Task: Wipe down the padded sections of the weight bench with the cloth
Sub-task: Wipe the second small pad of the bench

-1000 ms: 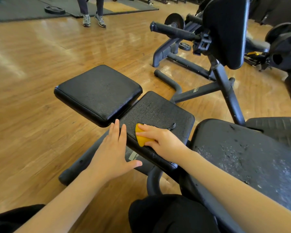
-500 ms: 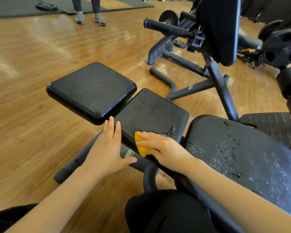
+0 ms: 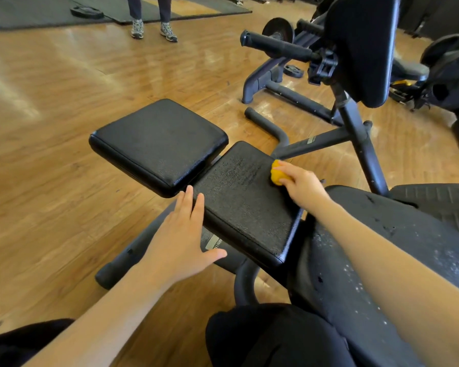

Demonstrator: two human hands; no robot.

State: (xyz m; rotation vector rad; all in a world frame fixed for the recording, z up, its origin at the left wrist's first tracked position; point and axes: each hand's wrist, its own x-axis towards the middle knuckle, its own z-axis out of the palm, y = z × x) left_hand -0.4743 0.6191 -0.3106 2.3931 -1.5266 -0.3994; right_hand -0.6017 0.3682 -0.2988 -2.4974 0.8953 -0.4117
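A yellow cloth (image 3: 277,174) is bunched under the fingers of my right hand (image 3: 301,185), which presses it onto the far right edge of the middle black pad (image 3: 245,197). My left hand (image 3: 182,234) lies flat with straight fingers against that pad's near left edge. A second square pad (image 3: 159,144) sits to the left, slightly higher. The large worn seat pad (image 3: 398,250) with white flecks lies under my right forearm. An upright black pad (image 3: 363,46) stands at the top right.
The bench's dark metal frame (image 3: 355,133) and floor tubes spread over the wooden floor. A person's legs and sneakers (image 3: 153,29) stand at the back by black mats and a weight plate (image 3: 86,11). More plates and machines crowd the right side.
My right hand has swept the yellow cloth from the middle pad's near left edge across to its far right edge. My left hand stays at the pad's near left edge.
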